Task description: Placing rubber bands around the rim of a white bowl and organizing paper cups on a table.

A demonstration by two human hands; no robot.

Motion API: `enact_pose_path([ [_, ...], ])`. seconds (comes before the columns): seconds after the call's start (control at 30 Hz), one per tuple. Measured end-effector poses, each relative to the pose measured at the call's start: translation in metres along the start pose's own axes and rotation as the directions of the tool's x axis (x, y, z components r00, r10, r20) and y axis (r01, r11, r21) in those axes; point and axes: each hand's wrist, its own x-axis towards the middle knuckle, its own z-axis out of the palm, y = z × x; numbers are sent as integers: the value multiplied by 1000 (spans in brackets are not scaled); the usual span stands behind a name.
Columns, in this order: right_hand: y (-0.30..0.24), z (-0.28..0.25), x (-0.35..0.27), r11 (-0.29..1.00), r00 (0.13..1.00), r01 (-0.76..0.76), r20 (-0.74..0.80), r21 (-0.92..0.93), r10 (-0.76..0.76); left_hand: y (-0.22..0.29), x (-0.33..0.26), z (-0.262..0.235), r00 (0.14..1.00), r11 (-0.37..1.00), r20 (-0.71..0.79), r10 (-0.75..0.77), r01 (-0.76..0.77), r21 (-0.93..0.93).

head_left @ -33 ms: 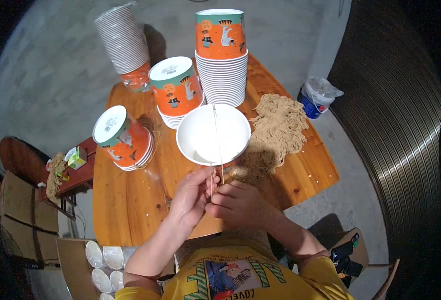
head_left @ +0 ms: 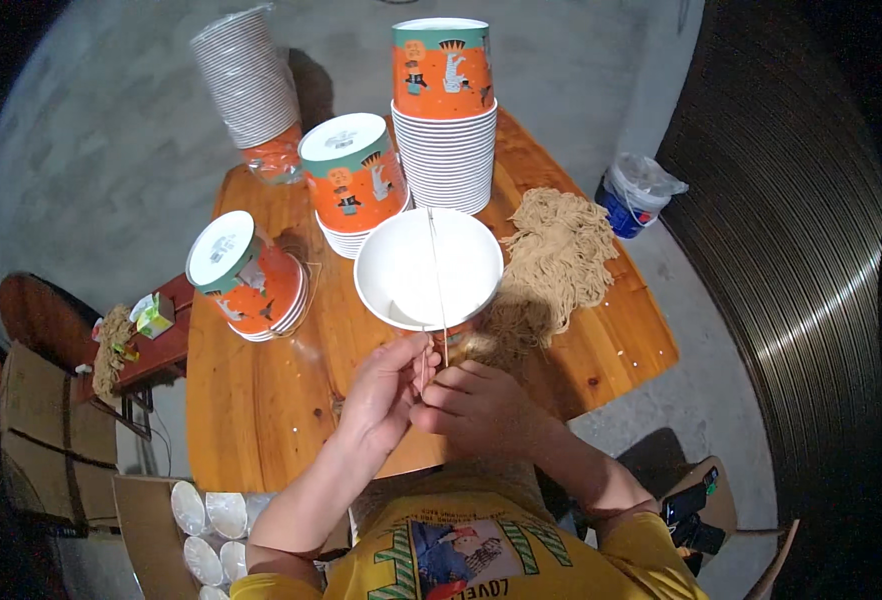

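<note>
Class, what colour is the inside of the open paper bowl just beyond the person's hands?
Plain white inside the open paper bowl, clearest in the head view.

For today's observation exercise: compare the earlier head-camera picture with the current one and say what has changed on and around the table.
Nothing has visibly changed. The left hand and right hand meet at the near end of a thin stick lying across the white bowl, as before. The stacks of orange cups and the pile of noodles lie on the wooden table where they were.
</note>
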Motion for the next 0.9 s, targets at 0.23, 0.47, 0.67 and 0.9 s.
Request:
enact_pose_path([
  [0.23,14,-18,-4,985,983,-161,84,-62,165,-4,-3,-7,979,972,-29,204,-199,127],
  [0.47,69,-29,-18,918,919,-395,-16,-38,394,8,48,-52,793,692,3,609,-534,486],
  [0.67,78,-32,6,708,767,-620,74,337,637,34,29,-45,826,655,222,518,-550,518],
  [0.9,97,-28,100,-107,553,-570,477,814,683,102,-49,-82,414,118,575,706,-869,481],
])
